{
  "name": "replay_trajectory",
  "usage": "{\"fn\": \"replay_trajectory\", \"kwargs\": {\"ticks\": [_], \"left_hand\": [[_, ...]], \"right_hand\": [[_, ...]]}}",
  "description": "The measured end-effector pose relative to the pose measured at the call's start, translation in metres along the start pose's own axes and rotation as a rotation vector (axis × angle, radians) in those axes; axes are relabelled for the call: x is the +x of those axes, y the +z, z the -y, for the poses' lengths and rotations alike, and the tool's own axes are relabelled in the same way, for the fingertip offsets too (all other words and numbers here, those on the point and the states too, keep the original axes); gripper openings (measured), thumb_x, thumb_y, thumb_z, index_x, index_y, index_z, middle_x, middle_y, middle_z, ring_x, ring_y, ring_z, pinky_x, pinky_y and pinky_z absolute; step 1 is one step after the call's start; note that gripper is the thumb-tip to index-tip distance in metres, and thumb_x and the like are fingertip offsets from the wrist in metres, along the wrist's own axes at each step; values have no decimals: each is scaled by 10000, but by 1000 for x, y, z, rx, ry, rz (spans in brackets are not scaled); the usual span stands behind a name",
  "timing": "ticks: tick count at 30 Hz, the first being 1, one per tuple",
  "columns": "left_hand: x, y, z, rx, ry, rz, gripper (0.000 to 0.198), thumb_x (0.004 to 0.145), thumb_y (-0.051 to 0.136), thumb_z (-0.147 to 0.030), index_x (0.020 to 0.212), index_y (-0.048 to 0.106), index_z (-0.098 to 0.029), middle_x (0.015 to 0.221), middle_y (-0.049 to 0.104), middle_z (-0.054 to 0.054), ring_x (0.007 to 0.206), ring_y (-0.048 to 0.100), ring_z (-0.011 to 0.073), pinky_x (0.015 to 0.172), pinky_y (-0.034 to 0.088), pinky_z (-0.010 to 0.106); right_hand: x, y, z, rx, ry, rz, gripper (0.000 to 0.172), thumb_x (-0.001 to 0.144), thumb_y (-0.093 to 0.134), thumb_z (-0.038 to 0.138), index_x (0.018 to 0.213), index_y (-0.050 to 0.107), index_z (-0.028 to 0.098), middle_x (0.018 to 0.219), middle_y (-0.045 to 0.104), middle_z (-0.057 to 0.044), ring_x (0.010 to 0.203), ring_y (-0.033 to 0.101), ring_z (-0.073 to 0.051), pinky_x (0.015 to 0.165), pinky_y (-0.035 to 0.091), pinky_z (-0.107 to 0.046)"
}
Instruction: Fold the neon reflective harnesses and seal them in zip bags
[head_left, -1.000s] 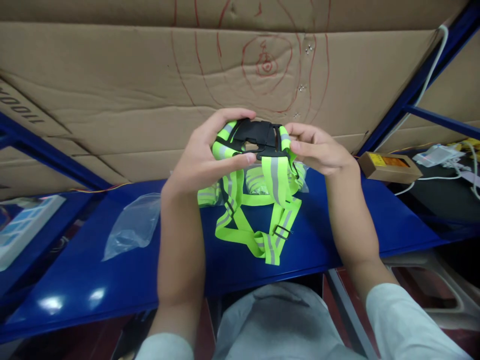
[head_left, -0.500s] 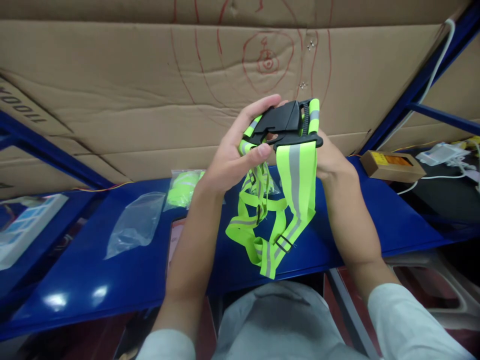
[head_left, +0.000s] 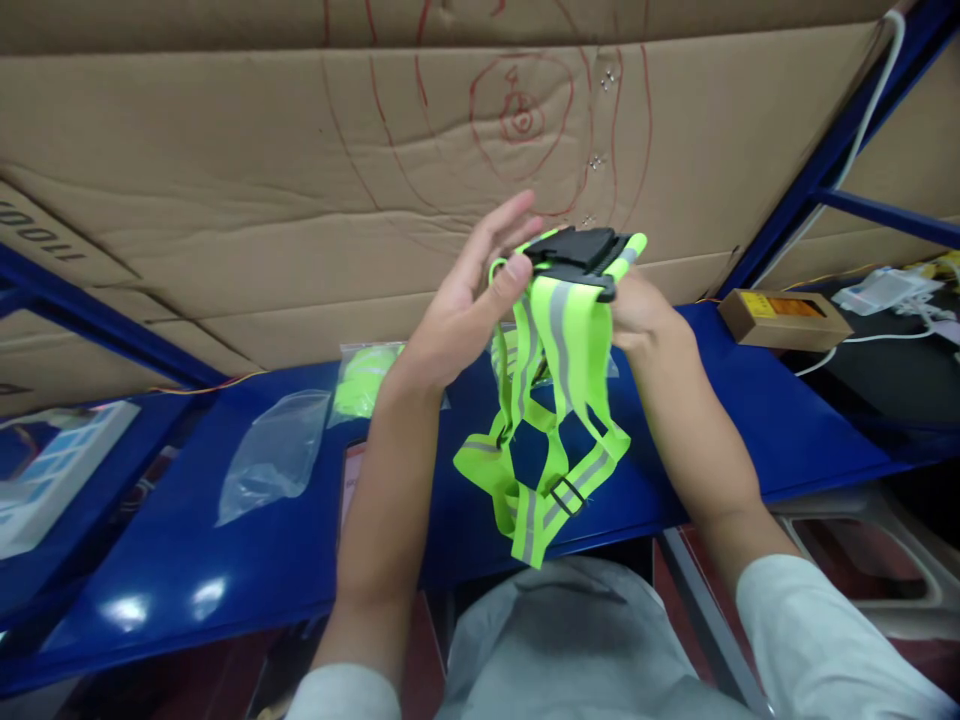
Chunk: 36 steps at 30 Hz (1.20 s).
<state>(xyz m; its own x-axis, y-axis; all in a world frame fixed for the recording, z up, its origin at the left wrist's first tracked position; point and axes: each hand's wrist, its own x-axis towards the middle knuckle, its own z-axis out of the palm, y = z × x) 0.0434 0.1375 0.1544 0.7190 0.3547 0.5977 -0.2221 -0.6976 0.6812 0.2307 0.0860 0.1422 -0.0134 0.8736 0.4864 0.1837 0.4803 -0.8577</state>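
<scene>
I hold a neon-yellow reflective strap harness [head_left: 555,400] up in front of me over the blue shelf [head_left: 225,540]. Its black plastic buckle [head_left: 577,255] sits at the top. My right hand [head_left: 641,310] grips the buckle and strap end from behind. My left hand [head_left: 465,300] touches the left side of the buckle with its thumb pressed on the strap and its fingers stretched upward. The harness loops hang down to the shelf's front edge.
An empty clear plastic bag [head_left: 274,455] lies on the shelf at left. A bagged yellow harness [head_left: 367,375] lies behind my left arm. A small cardboard box [head_left: 780,320] and white cables [head_left: 885,290] are at right. Cardboard sheets [head_left: 225,180] form the back wall.
The harness was lifted off the shelf and turned; the buckle tilted flatter. My left fingers, earlier curled round the buckle, have now stretched out.
</scene>
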Motion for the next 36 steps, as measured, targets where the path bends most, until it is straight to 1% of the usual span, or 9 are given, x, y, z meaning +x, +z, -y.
{"fn": "replay_trajectory", "kwargs": {"ticks": [2,4,8,10,16,19,26,31,36], "left_hand": [[2,1,3,-79,-142,-84,580,1074,248,-576,1559,287,-262,1627,421,84,1502,429,234,1129,521,392],[2,2,3,-142,-210,-68,659,1043,243,-655,1553,288,-240,1627,417,102,1438,507,258,1078,559,400],[3,7,2,-23,-113,43,841,887,571,-762,1540,303,-305,1610,428,82,1428,506,289,1092,540,429],[4,10,4,-27,-90,21,832,846,677,-715,1507,357,-326,1550,491,70,1414,519,296,1103,519,430],[9,17,10,-371,-142,-119,737,693,920,-460,1309,566,-266,1347,650,51,1329,582,306,1101,497,393],[9,18,11,-455,-207,-187,597,694,924,-345,1216,647,-257,1262,705,28,1280,620,275,1090,509,378],[3,-4,17,-556,-411,-104,444,703,824,-193,1133,717,-225,1077,755,38,1038,722,266,899,599,364],[6,-5,25,-324,-360,-362,493,709,716,-90,1178,681,-238,1146,732,28,1076,708,252,953,580,380],[9,13,28,-424,-282,-236,345,814,786,-280,1141,705,-209,1169,737,45,1107,703,258,1022,564,412]], "right_hand": [[3,-3,-2,25,-15,-76,491,825,710,639,1094,630,236,1027,731,-50,970,721,-260,826,636,-452],[5,-7,-2,-15,-24,-136,464,845,689,638,1083,632,243,1030,732,-52,981,724,-270,831,632,-467],[7,-10,-1,-44,-20,-196,415,864,676,633,1002,631,245,993,728,-66,927,723,-276,785,630,-470],[7,-9,-1,-20,-33,-248,386,839,733,598,944,612,247,914,704,-44,858,711,-248,734,623,-429],[6,-2,-1,54,-71,-336,418,761,861,439,802,496,239,726,547,36,746,636,-153,643,565,-283],[4,3,1,72,-54,-301,427,756,863,416,769,475,236,713,548,39,724,629,-143,636,553,-274],[8,-5,-4,4,-73,-323,385,767,849,421,972,565,260,864,683,22,869,703,-187,748,598,-333],[12,-11,-12,-100,-140,-361,425,806,819,413,1152,609,282,982,718,2,1006,716,-220,881,610,-396],[10,-3,-12,-125,-151,-311,370,844,777,439,1149,650,271,1102,726,-28,1098,704,-235,947,598,-409]]}}
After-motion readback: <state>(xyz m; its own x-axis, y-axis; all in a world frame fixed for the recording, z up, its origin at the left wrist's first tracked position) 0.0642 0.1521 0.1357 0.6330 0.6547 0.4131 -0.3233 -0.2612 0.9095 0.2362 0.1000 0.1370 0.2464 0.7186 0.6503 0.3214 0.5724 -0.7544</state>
